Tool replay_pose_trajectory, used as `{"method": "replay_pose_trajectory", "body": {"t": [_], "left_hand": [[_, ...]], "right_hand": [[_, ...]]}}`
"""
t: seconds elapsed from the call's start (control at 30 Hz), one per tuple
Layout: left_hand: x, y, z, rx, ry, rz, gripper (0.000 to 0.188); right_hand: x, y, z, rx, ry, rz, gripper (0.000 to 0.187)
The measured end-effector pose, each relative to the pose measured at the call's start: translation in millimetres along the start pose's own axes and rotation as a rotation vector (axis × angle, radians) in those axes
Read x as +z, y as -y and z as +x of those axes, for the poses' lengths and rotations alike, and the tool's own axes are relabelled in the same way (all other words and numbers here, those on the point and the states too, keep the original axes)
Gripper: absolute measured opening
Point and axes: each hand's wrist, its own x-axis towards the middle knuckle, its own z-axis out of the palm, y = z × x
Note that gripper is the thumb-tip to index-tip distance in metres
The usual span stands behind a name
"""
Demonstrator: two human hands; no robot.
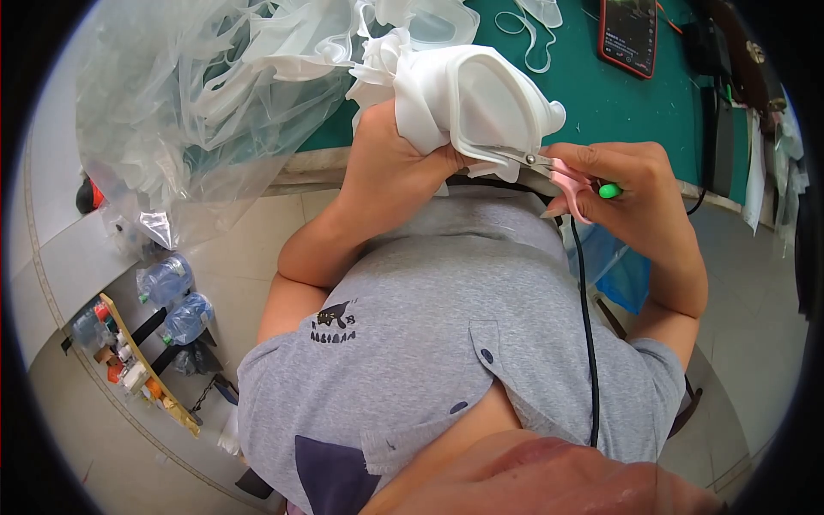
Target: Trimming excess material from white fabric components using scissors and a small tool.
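Note:
My left hand [384,163] is wrapped round a white, soft, moulded piece [436,81] with a rounded frame and a translucent window, like a silicone mask skirt. It holds the piece up at the table's near edge. Small pink-handled scissors [569,182] sit in my right hand [642,187], fingers in the loops. Their metal blades reach left to the lower rim of the piece, close to my left thumb, where a thin strip of white hangs. A bright green tip [609,190] sticks out by my right fingers; its kind is unclear.
More white moulded pieces [322,47] and a clear plastic bag [206,129] lie at the left of the green tabletop [592,107]. A thin white loop [536,43] and a phone [628,36] are at the back. A black cable [585,326] hangs over my shirt.

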Motion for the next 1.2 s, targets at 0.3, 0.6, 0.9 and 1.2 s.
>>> {"method": "replay_pose_trajectory", "body": {"t": [0.3,0.6,0.9,1.2], "left_hand": [[-1.5,9.6,10.3,-0.016,-0.050,-0.576,0.044],[5.1,19.4,10.7,-0.167,-0.073,-0.981,0.038],[6.5,16.8,13.4,-0.076,-0.153,-0.884,0.037],[4.4,13.8,12.8,0.156,-0.185,-0.768,0.039]], "right_hand": [[1.3,2.4,-9.8,0.068,-0.085,0.186,0.028],[54.5,-5.9,7.6,-0.072,-0.356,0.060,0.031],[60.0,-6.6,16.3,-0.041,-0.366,0.126,0.033],[57.6,-3.7,12.9,-0.044,-0.307,0.186,0.042]]}}
